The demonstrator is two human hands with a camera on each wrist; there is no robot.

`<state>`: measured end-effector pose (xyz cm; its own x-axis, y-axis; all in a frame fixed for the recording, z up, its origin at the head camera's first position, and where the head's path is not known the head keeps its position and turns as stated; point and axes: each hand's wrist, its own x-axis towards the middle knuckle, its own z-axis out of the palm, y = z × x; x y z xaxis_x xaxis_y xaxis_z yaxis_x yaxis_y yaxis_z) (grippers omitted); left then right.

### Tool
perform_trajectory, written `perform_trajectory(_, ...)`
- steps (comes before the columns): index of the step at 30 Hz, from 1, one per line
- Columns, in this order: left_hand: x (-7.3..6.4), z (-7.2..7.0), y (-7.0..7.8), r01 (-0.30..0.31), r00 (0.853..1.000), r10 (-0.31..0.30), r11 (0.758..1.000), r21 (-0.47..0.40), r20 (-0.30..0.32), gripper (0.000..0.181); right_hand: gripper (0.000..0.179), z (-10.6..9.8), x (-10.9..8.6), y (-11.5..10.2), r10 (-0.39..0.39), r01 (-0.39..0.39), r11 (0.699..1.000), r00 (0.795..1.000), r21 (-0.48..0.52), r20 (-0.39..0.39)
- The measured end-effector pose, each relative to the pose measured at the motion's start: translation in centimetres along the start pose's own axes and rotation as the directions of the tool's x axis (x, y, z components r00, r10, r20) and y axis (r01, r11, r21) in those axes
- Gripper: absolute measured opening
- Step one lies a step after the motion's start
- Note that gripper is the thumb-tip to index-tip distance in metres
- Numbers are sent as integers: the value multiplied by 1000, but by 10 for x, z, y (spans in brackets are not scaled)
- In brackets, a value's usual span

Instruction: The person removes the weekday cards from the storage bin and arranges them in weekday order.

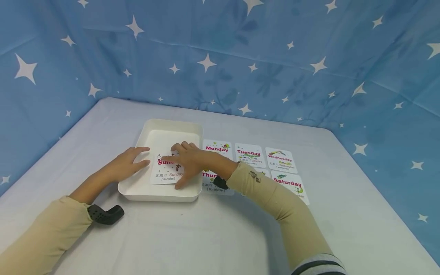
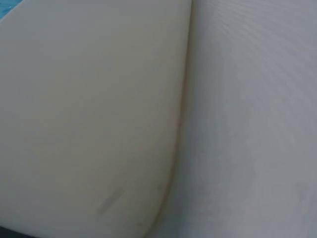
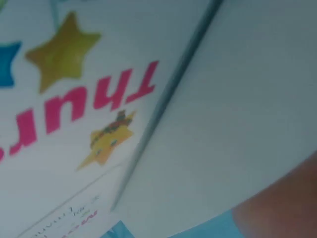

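Observation:
A white tray (image 1: 135, 191) holds a Sunday card (image 1: 165, 177), face up, with more white beneath. Over the tray's left rim reaches my left hand (image 1: 125, 166), thumb and fingers apart and nothing between them. My right hand (image 1: 190, 162) is spread over the Sunday card's right part, one fingertip on its red word and the thumb beside its lower right corner. The hand hides part of the lettering. In the left wrist view, the tray wall (image 2: 99, 124) fills the left side. The right wrist view has a Thursday card (image 3: 64, 114) along the tray's outer wall (image 3: 223, 109).
Right of the tray, day cards lie in two rows: Monday (image 1: 217, 147), Tuesday (image 1: 250, 154) and Wednesday (image 1: 281, 159) behind, Thursday and Saturday (image 1: 289, 184) in front. My right forearm covers another between these. A blue starred cloth (image 1: 220, 88) hangs behind the white table (image 1: 165, 236).

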<state>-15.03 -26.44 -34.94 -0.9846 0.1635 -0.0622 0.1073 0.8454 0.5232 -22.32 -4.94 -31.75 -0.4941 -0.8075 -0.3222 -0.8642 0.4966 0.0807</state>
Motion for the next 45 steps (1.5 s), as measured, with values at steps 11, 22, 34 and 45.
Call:
perform_trajectory(11, 3, -2, 1, 3, 1000, -3, 1000, -2, 19, 59, 88, -9, -37, 26, 29, -15, 995, 988, 94, -150)
perform_trajectory(22, 2, -3, -3, -25, 999, 26, 1000, -8, 46, 63, 84, 22, -124, 48, 55, -28, 987, 985, 161, -163)
perform_trajectory(34, 5, -6, -11, -38, 998, 38, 999, -20, 47, 63, 85, 75, -209, 33, 184, -157, 949, 980, 274, -77)
perform_trajectory(45, 5, -2, -6, -46, 998, 46, 999, -10, 48, 62, 86, 102, -241, 22, 188, -161, 949, 979, 272, -78)
